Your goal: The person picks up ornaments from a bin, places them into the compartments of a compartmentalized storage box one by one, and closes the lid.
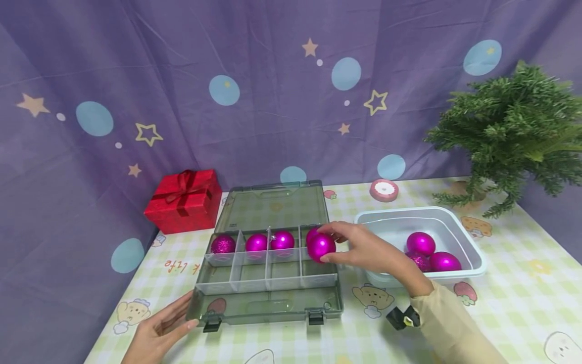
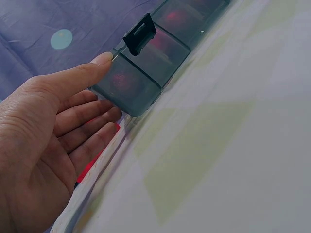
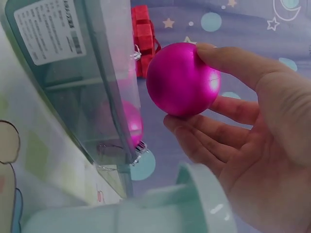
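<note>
My right hand (image 1: 364,247) pinches a shiny magenta Christmas ball (image 1: 322,247) between thumb and fingers, over the rightmost back compartment of the grey translucent divided box (image 1: 254,320). Behind it in that compartment sits another magenta ball (image 1: 312,234), partly hidden. In the right wrist view the held ball (image 3: 182,80) is apart from the box wall. Further balls lie in the back row: a glittery one (image 1: 223,244) at left and two shiny ones (image 1: 283,240). My left hand (image 1: 159,328) rests against the box's front left corner, thumb touching it, fingers fairly straight along the side.
A pale blue tub (image 1: 477,263) with three magenta balls stands right of the box. Behind are a red gift box (image 1: 184,201), a ribbon roll (image 1: 384,190) and a small artificial fir tree (image 1: 509,131). The box lid (image 1: 277,205) lies back, raised. Purple curtain (image 1: 273,50) backs the table.
</note>
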Demonstrator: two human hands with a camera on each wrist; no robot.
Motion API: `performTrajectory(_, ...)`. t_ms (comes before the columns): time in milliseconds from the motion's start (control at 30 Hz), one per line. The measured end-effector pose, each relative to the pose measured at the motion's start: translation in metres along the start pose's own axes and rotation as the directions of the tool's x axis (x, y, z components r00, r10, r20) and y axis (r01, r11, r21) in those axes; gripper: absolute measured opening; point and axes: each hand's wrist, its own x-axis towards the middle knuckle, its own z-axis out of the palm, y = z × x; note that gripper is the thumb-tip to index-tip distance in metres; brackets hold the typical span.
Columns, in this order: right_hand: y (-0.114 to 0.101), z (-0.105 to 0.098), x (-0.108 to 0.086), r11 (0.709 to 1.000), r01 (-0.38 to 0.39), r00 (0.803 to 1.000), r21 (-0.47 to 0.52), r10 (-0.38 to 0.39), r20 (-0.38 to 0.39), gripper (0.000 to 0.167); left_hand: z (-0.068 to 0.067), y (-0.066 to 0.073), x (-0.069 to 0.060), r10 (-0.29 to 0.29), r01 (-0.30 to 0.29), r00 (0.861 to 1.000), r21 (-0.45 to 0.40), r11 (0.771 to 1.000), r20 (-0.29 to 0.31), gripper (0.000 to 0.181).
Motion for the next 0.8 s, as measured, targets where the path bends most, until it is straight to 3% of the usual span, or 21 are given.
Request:
performTrajectory(267,0.0,0.007,0.001,1.0,-0.002,0.999,-0.025,0.003,0.032,0.056,0.0,0.0,0.0,0.02,-0.02,1.0,-0.005,1.0,0.002,0.07)
performTrajectory(633,0.003,0.011,0.001,0.995,0.009,0.999,-0.097,-0.006,0.038,0.055,0.0,0.002,0.0,-0.005,0.005,1.0,0.001,1.0,-0.002,0.072)
performTrajectory(800,0.005,0.01,-0.001,0.997,0.001,0.999,-0.079,0.002,0.039,0.055,0.0,0.003,0.0,-0.028,0.028,1.0,0.004,1.0,0.004,0.074)
